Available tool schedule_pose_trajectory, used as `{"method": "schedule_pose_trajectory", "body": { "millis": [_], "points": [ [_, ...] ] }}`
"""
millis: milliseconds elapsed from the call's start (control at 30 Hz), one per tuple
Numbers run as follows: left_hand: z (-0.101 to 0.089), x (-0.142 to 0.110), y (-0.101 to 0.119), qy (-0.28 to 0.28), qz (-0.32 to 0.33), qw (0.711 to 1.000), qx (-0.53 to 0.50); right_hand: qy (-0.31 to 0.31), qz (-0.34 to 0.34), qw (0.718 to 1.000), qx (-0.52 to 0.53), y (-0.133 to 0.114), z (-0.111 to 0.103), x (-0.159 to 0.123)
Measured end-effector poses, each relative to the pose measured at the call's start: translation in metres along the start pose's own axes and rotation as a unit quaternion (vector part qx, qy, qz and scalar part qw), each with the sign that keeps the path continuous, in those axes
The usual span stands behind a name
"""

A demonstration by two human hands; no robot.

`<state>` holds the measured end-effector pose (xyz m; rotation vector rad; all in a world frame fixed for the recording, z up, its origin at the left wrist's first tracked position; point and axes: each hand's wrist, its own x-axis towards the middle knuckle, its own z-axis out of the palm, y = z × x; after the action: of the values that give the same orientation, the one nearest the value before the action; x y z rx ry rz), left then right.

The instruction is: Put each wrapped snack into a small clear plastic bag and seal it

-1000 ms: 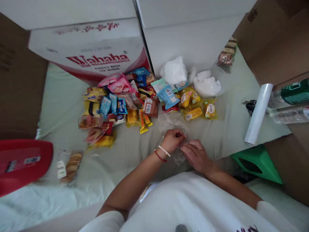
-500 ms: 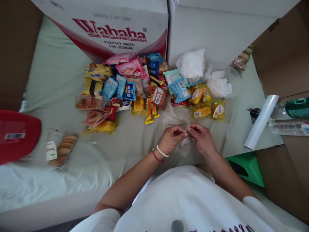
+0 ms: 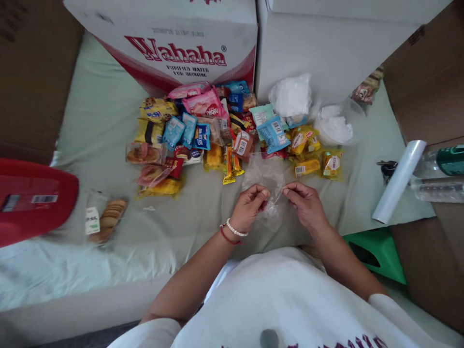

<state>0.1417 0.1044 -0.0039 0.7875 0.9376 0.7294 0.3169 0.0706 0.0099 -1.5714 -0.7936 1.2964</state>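
Note:
A crumpled clear plastic bag (image 3: 266,169) lies between my hands on the pale cloth. My left hand (image 3: 250,205), with a white bead bracelet at the wrist, pinches the bag between thumb and forefinger. Opposite it, my right hand (image 3: 302,200) pinches the bag's other side with its fingertips, a small gap from the left hand. Just beyond the bag are a brown snack packet (image 3: 243,145), yellow snack sticks (image 3: 229,166) and a light blue packet (image 3: 274,134). A yellow-wrapped cake (image 3: 307,167) sits past my right hand.
Wrapped snacks (image 3: 205,104) are heaped against a Wahaha carton (image 3: 174,48). A clear bowl (image 3: 357,133) with white pieces stands by a white box (image 3: 326,53). On the right lie a plastic film roll (image 3: 398,181) and bottles (image 3: 440,191); bagged biscuits (image 3: 108,220) and a red object (image 3: 36,203) are left.
My hands came together on the bag, then moved slightly apart, spreading the plastic between them. The camera view has shifted; the snacks appear to stay in place.

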Motion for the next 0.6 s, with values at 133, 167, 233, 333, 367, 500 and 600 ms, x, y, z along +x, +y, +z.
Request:
{"method": "schedule_pose_trajectory", "body": {
  "millis": [133, 167, 233, 333, 367, 500, 600],
  "points": [
    [0.008, -0.002, 0.002, -0.033, 0.028, 0.999, 0.025, -0.053, -0.060, 0.994, -0.070, -0.003, 0.009, -0.006],
    [0.010, -0.002, 0.001, -0.024, 0.041, 0.999, 0.026, -0.062, -0.073, 0.992, -0.083, -0.004, 0.011, -0.007],
    [0.010, 0.000, 0.000, 0.015, 0.062, 0.998, 0.009, -0.060, -0.076, 0.992, -0.083, -0.006, 0.013, -0.009],
    [-0.001, -0.003, 0.004, 0.073, 0.065, 0.993, -0.062, -0.012, -0.025, 0.999, 0.018, -0.008, 0.009, -0.008],
    [-0.009, -0.006, 0.006, 0.088, 0.059, 0.990, -0.095, 0.004, 0.000, 0.998, 0.069, -0.007, 0.005, -0.007],
    [-0.058, -0.020, 0.017, 0.136, 0.025, 0.965, -0.222, 0.047, 0.085, 0.976, 0.193, -0.002, -0.011, 0.002],
    [-0.099, -0.029, 0.021, 0.193, 0.011, 0.959, -0.207, 0.054, 0.111, 0.979, 0.164, 0.004, -0.020, 0.007]
  ]
}}
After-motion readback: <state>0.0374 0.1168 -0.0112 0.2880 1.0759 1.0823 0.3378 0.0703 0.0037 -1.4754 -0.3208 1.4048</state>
